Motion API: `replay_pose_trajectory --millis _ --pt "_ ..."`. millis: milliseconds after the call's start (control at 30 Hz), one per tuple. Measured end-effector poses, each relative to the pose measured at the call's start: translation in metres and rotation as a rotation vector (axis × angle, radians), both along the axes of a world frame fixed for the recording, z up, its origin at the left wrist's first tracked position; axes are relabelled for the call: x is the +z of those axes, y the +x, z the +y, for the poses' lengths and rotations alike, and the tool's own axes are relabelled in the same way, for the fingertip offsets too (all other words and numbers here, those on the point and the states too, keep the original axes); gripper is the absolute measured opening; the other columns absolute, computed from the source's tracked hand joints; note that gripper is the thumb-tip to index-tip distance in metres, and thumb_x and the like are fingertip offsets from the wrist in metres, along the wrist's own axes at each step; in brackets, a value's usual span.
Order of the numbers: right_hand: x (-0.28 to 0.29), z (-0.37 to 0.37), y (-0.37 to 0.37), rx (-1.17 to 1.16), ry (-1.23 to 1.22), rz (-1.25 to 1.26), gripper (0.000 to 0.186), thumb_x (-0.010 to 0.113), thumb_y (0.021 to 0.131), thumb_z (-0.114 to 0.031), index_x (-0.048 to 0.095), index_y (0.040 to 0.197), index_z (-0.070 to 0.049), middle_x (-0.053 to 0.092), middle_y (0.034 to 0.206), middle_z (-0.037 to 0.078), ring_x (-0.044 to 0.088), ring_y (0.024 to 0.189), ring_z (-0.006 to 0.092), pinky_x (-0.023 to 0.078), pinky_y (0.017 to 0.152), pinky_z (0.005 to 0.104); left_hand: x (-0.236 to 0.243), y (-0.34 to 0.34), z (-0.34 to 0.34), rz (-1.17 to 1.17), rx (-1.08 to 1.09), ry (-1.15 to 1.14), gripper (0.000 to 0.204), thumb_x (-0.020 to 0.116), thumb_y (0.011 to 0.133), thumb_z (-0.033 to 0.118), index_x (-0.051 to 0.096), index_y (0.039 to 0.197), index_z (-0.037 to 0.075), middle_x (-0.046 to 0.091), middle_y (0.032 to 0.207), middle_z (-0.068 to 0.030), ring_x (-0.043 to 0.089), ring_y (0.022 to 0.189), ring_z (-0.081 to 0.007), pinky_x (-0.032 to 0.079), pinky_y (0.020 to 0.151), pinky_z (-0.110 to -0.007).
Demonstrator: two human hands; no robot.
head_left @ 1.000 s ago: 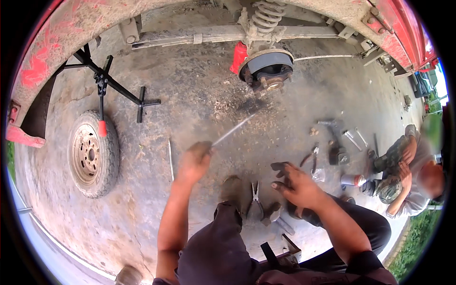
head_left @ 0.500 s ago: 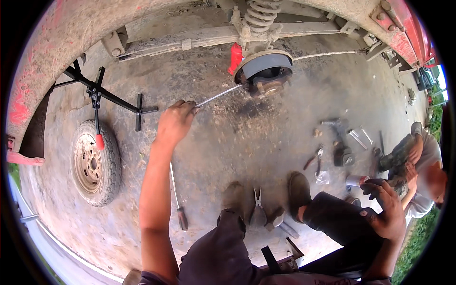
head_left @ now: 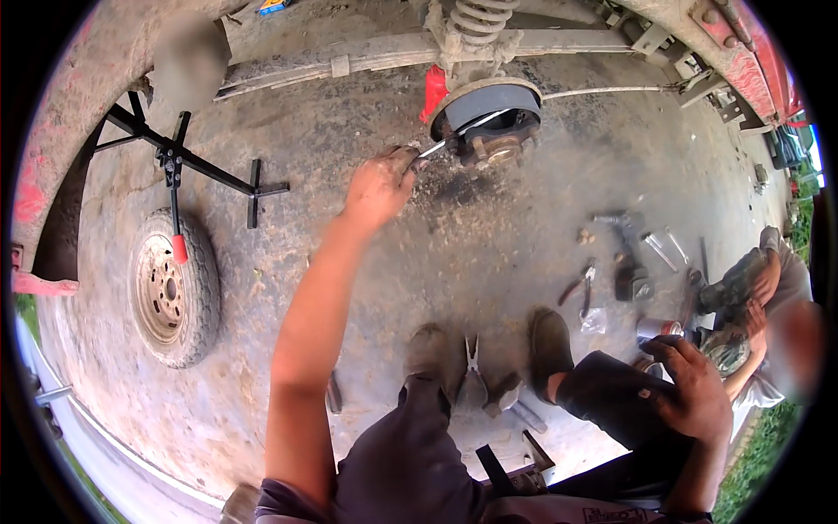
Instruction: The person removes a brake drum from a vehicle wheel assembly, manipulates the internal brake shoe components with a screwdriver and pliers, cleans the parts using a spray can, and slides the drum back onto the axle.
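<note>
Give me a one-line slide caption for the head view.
Left hand holds a thin, silvery metal rod at a round, grey-banded brake assembly; right hand is well away.

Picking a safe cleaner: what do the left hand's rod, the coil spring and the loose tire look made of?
Rod: likely bare steel; thin, straight, bright silvery shaft.
Spring: probably steel, thick coils; dull beige-grey, dirt or old paint, can't tell.
Tire: rubber, by its blocky tread; matte, dusty grey.
</note>
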State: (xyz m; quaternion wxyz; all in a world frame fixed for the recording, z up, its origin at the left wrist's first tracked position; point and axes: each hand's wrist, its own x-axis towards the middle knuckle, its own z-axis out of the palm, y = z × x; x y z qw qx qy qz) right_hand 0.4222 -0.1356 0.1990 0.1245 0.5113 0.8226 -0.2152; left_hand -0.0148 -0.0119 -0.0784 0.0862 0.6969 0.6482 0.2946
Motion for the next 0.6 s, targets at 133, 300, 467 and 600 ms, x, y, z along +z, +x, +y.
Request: replay_pose_trajectory --millis 133,300,467,600 --pt "-0.006 0.003 0.009 0.010 -0.001 -0.020 0.062 0.084 0.072 -0.016 0.063 0.129 -0.005 0.064 0.119 0.019 0.064 0.107 0.0414 0.054 0.091 0.0475 -0.001 0.002 -0.005 0.053 -0.003 0.082 0.019 0.067 0.096 0.018 0.070 0.107 0.003 0.071 0.104 -0.0165 0.067 0.095 -0.0411 0.055 0.080 -0.047" --pt "-0.005 -0.005 0.005 0.019 -0.060 -0.025 0.060 0.080 0.071 -0.016 0.062 0.127 -0.002 0.064 0.121 0.020 0.063 0.110 0.0436 0.052 0.093 0.0476 -0.007 -0.020 0.009 -0.010 -0.072 0.141 0.020 0.067 0.095 0.017 0.071 0.108 0.003 0.072 0.106 -0.0158 0.068 0.095 -0.0409 0.055 0.081 -0.046" --pt "-0.005 -0.009 0.004 0.042 -0.065 0.022 0.061 0.080 0.070 -0.018 0.062 0.127 -0.004 0.064 0.118 0.019 0.063 0.108 0.0426 0.052 0.092 0.0475 -0.011 -0.022 0.017 0.109 -0.019 0.007 0.030 0.069 0.086 0.025 0.071 0.110 0.008 0.071 0.108 -0.0134 0.069 0.099 -0.0361 0.058 0.083 -0.046" --pt "-0.007 -0.008 0.007 0.010 -0.057 0.003 0.061 0.079 0.070 -0.016 0.063 0.127 -0.005 0.064 0.117 0.019 0.063 0.106 0.0423 0.052 0.093 0.0472 -0.029 -0.029 0.027 0.164 0.037 0.094 0.030 0.071 0.084 0.033 0.072 0.102 0.009 0.073 0.104 -0.0103 0.071 0.094 -0.0327 0.058 0.080 -0.045"
